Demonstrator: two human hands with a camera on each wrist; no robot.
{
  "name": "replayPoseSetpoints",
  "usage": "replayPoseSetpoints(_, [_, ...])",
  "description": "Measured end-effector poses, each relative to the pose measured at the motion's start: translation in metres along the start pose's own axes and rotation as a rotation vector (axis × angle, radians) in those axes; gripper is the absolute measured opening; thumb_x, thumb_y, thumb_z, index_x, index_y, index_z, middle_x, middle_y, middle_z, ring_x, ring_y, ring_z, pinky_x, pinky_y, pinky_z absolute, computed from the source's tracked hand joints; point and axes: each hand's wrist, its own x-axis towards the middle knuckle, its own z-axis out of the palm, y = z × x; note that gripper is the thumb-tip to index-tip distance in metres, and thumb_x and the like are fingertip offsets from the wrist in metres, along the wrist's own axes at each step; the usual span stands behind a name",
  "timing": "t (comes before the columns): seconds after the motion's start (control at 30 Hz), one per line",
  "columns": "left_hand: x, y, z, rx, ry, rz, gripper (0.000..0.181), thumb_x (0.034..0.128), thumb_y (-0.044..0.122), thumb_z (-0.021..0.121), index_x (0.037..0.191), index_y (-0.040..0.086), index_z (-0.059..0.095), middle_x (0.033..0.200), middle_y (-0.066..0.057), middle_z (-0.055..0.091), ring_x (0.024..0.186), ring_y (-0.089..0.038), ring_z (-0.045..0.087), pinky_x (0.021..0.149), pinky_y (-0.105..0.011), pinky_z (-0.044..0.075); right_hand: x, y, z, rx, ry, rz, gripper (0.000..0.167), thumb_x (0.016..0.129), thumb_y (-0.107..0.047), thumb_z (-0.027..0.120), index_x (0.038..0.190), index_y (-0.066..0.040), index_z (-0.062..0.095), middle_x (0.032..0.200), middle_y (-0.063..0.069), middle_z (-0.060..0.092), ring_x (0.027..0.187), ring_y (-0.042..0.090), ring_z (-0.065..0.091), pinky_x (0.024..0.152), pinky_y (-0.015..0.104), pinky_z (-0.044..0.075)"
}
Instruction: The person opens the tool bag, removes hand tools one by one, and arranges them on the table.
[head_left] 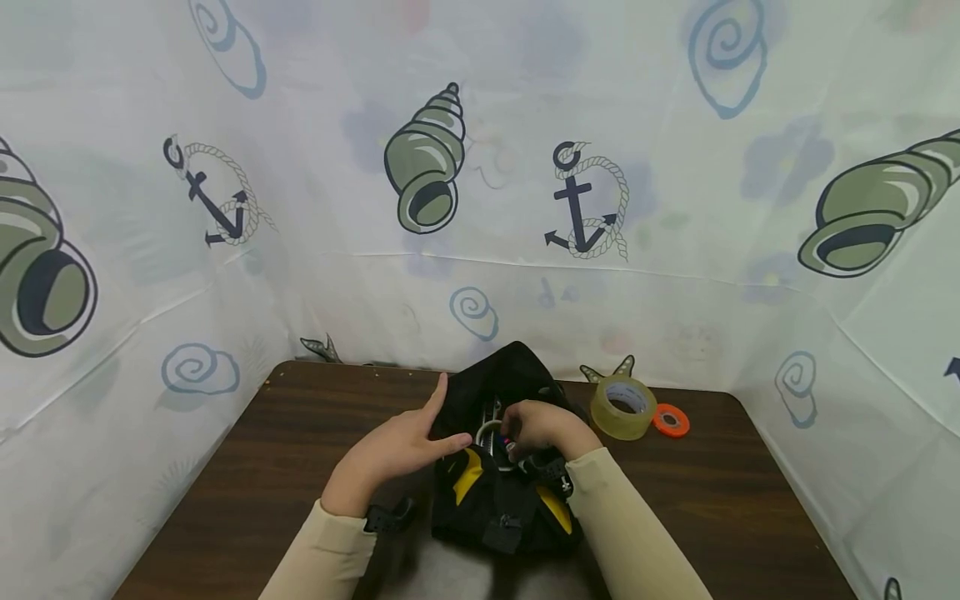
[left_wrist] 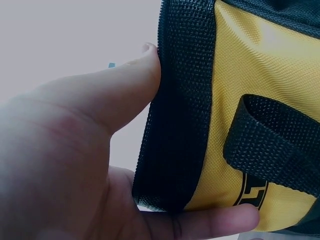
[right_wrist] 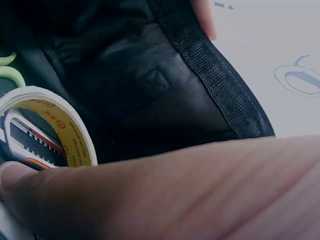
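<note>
A black tool bag (head_left: 517,375) with yellow panels stands unzipped on the table. My left hand (head_left: 397,450) rests against its left side, thumb and fingers spread along the rim; in the left wrist view one straight finger lies along the yellow panel (left_wrist: 260,55). My right hand (head_left: 543,423) reaches into the bag with bent fingers. In the right wrist view its thumb lies beside a utility knife (right_wrist: 35,140), seen through a tape roll (right_wrist: 75,130); the other fingertips are hidden, so whether it grips anything is unclear. Green handle loops (right_wrist: 10,72) show nearby.
Right of the bag, a wide roll of clear yellowish tape (head_left: 624,407) and a small orange tape roll (head_left: 672,421) lie on the brown table (head_left: 300,433). A patterned white sheet (head_left: 510,308) surrounds the table's back and sides.
</note>
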Motion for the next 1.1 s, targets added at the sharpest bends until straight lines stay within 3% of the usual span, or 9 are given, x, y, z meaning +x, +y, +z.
replayPoseSetpoints(0.33, [0.0013,-0.0012,0.0002,0.002,0.0,-0.003,0.11,0.0971,0.082,0.059,0.17,0.046,-0.015,0.138,-0.008,0.075,0.134,-0.033,0.07,0.11,-0.061,0.055,-0.0018,-0.0015,-0.0007,-0.008,0.028,0.012,0.031,0.087,-0.007,0.091,0.112,-0.012,0.073,0.104,0.004,0.069,0.084,0.021,0.065,0.076,0.038,0.057])
replayPoseSetpoints(0.53, [0.0014,-0.0012,-0.0001,0.003,-0.001,-0.011,0.11,0.0975,0.081,0.059,0.171,0.045,-0.014,0.141,-0.01,0.073,0.136,-0.034,0.068,0.111,-0.062,0.054,-0.0035,-0.0009,-0.0004,0.009,0.068,0.006,0.028,0.089,-0.008,0.089,0.114,-0.011,0.075,0.1,0.005,0.071,0.082,0.02,0.067,0.076,0.039,0.06])
replayPoseSetpoints(0.73, [-0.0004,0.0006,-0.0006,0.012,0.003,-0.011,0.109,0.0977,0.081,0.059,0.172,0.044,-0.013,0.133,-0.006,0.077,0.135,-0.034,0.069,0.111,-0.061,0.054,-0.0047,-0.0027,-0.0008,-0.009,0.076,0.028,0.025,0.093,-0.013,0.087,0.115,-0.009,0.075,0.102,0.006,0.071,0.084,0.021,0.066,0.076,0.041,0.059])
replayPoseSetpoints(0.9, [-0.0013,0.0014,-0.0012,0.011,0.005,-0.011,0.109,0.0979,0.08,0.059,0.172,0.043,-0.012,0.133,-0.006,0.077,0.134,-0.034,0.07,0.11,-0.061,0.055,-0.0052,-0.0037,-0.0034,-0.016,0.135,0.007,0.022,0.091,-0.014,0.087,0.11,-0.01,0.077,0.098,0.004,0.071,0.078,0.021,0.064,0.071,0.037,0.056])
replayPoseSetpoints(1.1, [-0.0002,0.0012,-0.0001,0.004,-0.003,-0.019,0.11,0.0974,0.081,0.06,0.173,0.042,-0.01,0.121,-0.002,0.08,0.128,-0.031,0.073,0.108,-0.06,0.056,-0.0074,-0.0063,-0.008,0.028,0.178,-0.027,0.017,0.091,-0.011,0.085,0.107,-0.009,0.082,0.099,0.003,0.077,0.077,0.018,0.066,0.07,0.035,0.058])
